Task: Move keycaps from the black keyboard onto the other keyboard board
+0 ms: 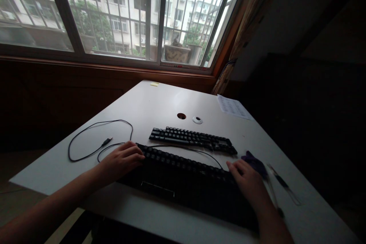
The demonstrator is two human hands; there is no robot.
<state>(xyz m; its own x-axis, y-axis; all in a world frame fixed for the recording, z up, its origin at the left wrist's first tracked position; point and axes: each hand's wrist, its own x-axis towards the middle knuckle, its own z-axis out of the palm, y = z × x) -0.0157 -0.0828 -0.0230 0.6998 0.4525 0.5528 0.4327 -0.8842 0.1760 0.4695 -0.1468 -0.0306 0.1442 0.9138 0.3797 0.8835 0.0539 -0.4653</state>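
A wide black keyboard [183,187] lies near me on the white table, appearing tilted, its front part dark and hard to make out. My left hand [126,157] grips its far left corner with curled fingers. At the right end, my right hand [247,181] is closed around the keyboard's edge, the thumb near the keys. Just beyond it sits a block of black keycaps [191,139] laid out in keyboard rows. The keyboard's black cable [100,122] loops to the left and ends in a USB plug [107,141].
Right of my right hand are a dark purple cloth [253,163] and a thin tool with wire loops [281,181]. Farther back, the table [168,99] has a cable hole [181,116], its white ring cover [197,120], a printed sheet [233,106] and a yellow note [154,84].
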